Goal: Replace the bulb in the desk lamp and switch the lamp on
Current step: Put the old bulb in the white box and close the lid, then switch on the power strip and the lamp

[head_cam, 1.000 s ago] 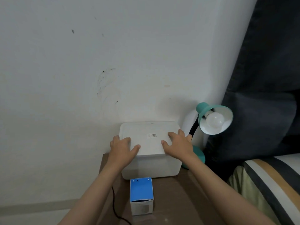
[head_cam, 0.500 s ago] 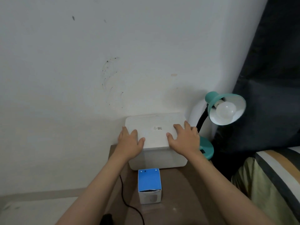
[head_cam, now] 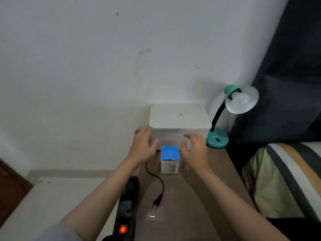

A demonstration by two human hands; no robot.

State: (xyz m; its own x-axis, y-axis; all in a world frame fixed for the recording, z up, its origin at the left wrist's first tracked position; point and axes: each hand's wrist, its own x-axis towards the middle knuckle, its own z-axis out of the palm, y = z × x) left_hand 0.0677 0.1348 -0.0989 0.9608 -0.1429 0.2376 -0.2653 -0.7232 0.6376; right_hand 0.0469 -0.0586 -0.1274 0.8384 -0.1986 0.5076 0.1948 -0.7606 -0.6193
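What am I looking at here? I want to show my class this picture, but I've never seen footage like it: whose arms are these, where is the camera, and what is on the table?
There is no machine here. The camera is worn on a person's head and looks forward and down, so the two bare arms are that person's own. The left hand and right hand hover open on either side of a small blue-topped box; neither holds anything. On the brown table, a white lidded container stands against the wall, and beside it a teal desk lamp with a white bulb in its shade, unlit. Nearer the camera lies a black cord with its plug loose on the table, next to a black power strip with a glowing red switch.
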